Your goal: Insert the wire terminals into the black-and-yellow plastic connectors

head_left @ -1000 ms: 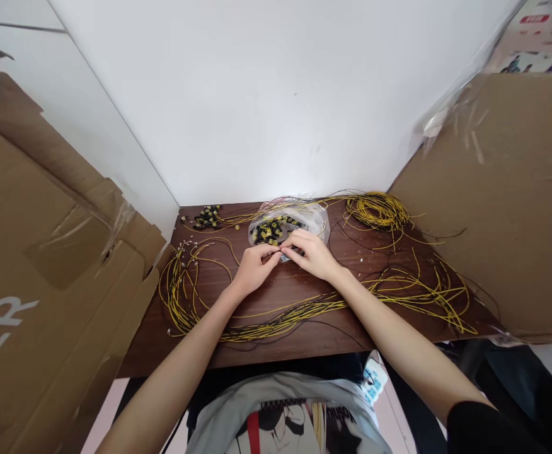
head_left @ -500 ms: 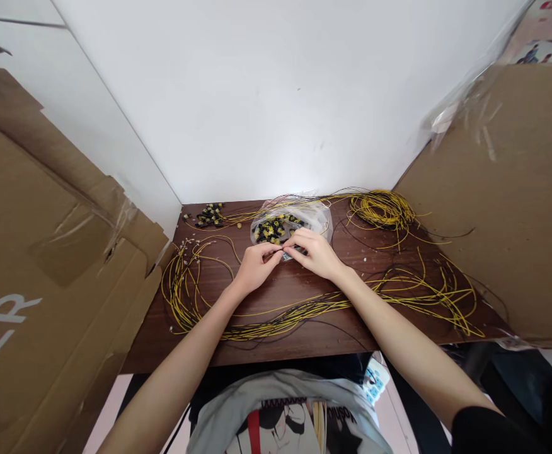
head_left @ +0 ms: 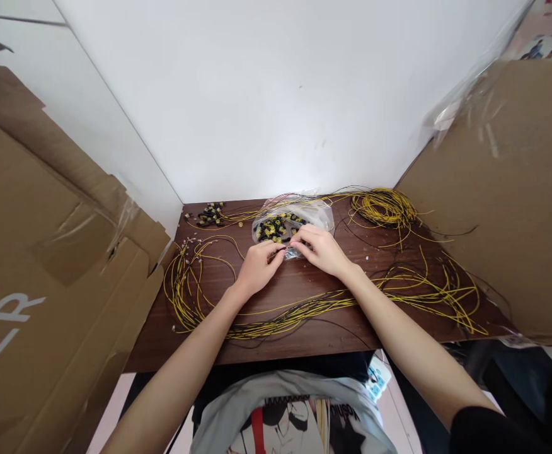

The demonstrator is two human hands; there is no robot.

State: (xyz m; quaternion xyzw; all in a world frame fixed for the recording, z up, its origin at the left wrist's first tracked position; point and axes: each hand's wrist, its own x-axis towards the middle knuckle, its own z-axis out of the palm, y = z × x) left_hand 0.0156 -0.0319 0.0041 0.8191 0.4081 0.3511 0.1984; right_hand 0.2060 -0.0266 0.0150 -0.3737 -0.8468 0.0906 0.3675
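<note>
Over the middle of the table, my left hand pinches what looks like a thin dark wire between thumb and forefinger. My right hand is close beside it, thumb and forefinger pressed together on something too small to make out. Just behind both hands lies a clear plastic bag with small black and yellow connectors in it. A long bundle of yellow and black wires runs beneath my forearms and curls up at the left, where small white ends show.
Coiled yellow wires lie at the back right of the brown table. More black and yellow connectors are piled at the back left. Cardboard boxes flank both sides, and a white wall rises behind.
My right hand has shifted slightly right, so a small gap shows between the two sets of fingertips. Both hands stay pinched. The view has moved a little.
</note>
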